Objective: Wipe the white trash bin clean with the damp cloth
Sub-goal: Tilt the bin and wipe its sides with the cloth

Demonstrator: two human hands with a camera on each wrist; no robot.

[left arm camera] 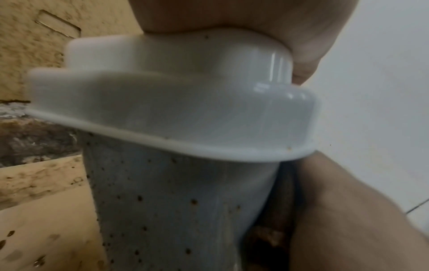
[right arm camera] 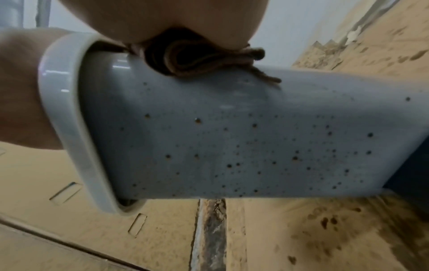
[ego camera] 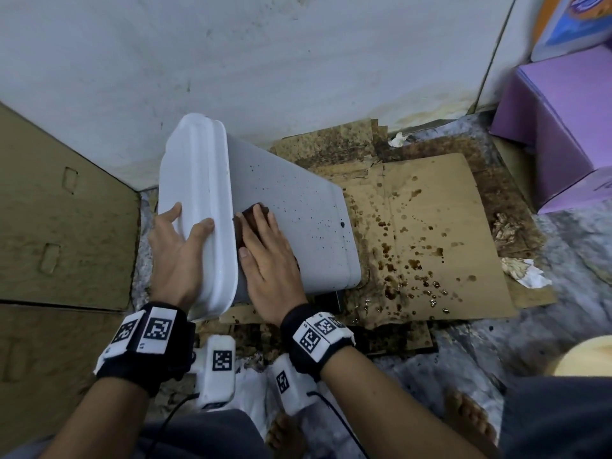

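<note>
A white trash bin [ego camera: 298,213] lies tipped on its side on stained cardboard, its lid end toward me. Dark brown specks dot its upper side [right arm camera: 255,146]. My left hand [ego camera: 180,246] grips the lid rim [left arm camera: 162,102], thumb on the side edge and fingers over the lid's top. My right hand [ego camera: 265,260] lies flat on a dark brown damp cloth [ego camera: 253,213] and presses it on the bin's side just beside the lid. In the right wrist view the cloth [right arm camera: 192,60] is bunched under the palm. Most of the cloth is hidden by the hand.
Flattened cardboard [ego camera: 440,233] spattered with brown liquid lies under and right of the bin. A white wall [ego camera: 265,61] stands close behind. More cardboard [ego camera: 59,220] covers the floor on the left. Purple boxes [ego camera: 556,127] stand at right, crumpled tissues [ego camera: 523,271] nearby. My bare feet [ego camera: 470,422] are below.
</note>
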